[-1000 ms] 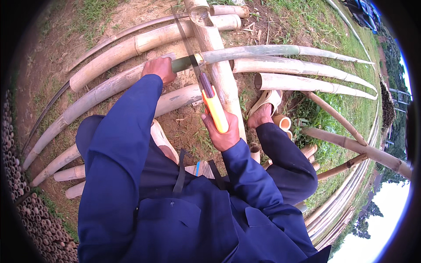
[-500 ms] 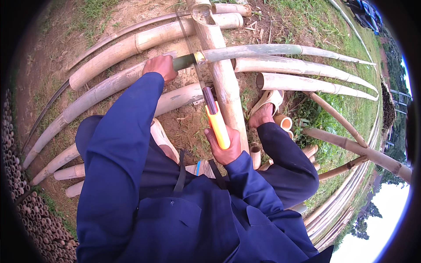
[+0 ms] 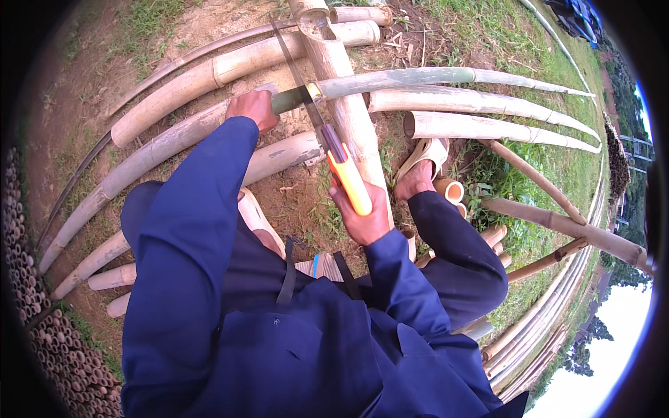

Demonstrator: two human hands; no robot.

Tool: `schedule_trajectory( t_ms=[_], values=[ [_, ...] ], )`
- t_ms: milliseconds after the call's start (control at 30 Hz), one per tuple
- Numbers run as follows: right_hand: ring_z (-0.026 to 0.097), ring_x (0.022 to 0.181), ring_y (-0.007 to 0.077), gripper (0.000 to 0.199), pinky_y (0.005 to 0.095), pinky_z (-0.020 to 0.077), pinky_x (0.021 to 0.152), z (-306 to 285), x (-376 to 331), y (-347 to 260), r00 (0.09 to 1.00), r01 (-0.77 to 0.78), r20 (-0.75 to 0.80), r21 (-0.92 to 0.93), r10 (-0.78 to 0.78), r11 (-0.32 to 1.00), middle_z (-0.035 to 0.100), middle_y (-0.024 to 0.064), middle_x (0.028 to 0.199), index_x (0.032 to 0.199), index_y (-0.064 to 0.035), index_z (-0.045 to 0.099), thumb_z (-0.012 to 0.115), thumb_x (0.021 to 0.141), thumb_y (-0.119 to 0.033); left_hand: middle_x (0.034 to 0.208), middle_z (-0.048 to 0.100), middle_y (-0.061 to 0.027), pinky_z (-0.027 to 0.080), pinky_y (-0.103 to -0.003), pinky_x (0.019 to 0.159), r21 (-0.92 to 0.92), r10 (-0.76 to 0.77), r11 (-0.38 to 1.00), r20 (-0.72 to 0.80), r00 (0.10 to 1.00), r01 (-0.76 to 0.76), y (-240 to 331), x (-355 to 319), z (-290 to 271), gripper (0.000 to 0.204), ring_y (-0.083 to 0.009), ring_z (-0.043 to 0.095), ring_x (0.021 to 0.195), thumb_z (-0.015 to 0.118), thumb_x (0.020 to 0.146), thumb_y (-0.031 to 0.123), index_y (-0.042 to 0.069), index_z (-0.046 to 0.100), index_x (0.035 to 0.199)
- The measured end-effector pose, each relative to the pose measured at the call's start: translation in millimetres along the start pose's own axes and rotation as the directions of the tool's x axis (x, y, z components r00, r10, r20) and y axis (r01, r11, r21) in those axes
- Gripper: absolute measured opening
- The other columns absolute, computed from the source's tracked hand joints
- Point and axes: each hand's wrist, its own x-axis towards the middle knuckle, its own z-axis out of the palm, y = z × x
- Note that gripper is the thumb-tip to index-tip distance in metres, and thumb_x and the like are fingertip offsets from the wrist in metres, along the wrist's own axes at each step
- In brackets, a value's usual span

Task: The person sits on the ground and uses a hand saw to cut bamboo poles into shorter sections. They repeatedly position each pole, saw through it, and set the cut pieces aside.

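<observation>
Right hand point(image 3: 369, 221): fingers closed around saw point(image 3: 334, 144). Left hand point(image 3: 252, 111): fingers curled over bamboo pole point(image 3: 286, 102), apparently gripping. Crosspiece point(image 3: 357, 136) lies beneath pole; bamboo stack point(image 3: 66, 355) occupies left edge of ground point(image 3: 77, 111).

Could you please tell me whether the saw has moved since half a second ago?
Yes, forward: its orange handle is nearer the partly green bamboo pole.

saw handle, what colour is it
The saw handle is bright yellow with some orange at its edge, seen best in the head view.
</observation>
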Motion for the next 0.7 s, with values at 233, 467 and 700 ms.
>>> schedule_trajectory(
  t_ms=[233,467,700],
  values=[
    [0.052,0.064,0.0109,0.013,0.0319,0.0474,0.060,-12.4,-79.5,-11.5,0.997,-0.065,-0.033,-0.026,0.064,0.998,0.060,0.0049,0.071,0.100,0.0036,0.068,0.074,0.093,-0.005,0.106,0.074,-0.0239,0.057,-0.047,0.097,0.003,0.016,1.000,0.051,0.999,-0.016,-9.8,-6.6,4.0,0.039,-0.0376,0.073,0.102,0.070,0.080,0.023,0.000,0.073,0.111],
    [0.059,0.064,0.0118,0.009,0.0304,0.0492,0.060,-14.8,-74.4,-19.5,0.989,-0.151,-0.003,-0.051,0.151,0.987,0.064,0.0068,0.073,0.098,0.0028,0.069,0.073,0.093,-0.005,0.103,0.075,-0.0235,0.058,-0.046,0.093,-0.022,-0.016,1.000,0.037,0.999,0.017,-5.1,-6.3,15.5,0.034,-0.0388,0.074,0.099,0.068,0.081,0.020,0.001,0.074,0.108],
    [0.050,0.061,0.0122,0.013,0.0317,0.0449,0.057,-3.0,-27.0,5.7,1.000,0.013,0.008,-0.003,-0.013,1.000,0.059,0.0064,0.069,0.092,0.0023,0.065,0.072,0.095,-0.009,0.104,0.074,-0.0246,0.058,-0.046,0.093,0.008,0.026,1.000,0.013,1.000,-0.026,-6.2,-8.6,-3.2,0.037,-0.0393,0.073,0.099,0.069,0.080,0.021,0.000,0.074,0.110]
  ],
)
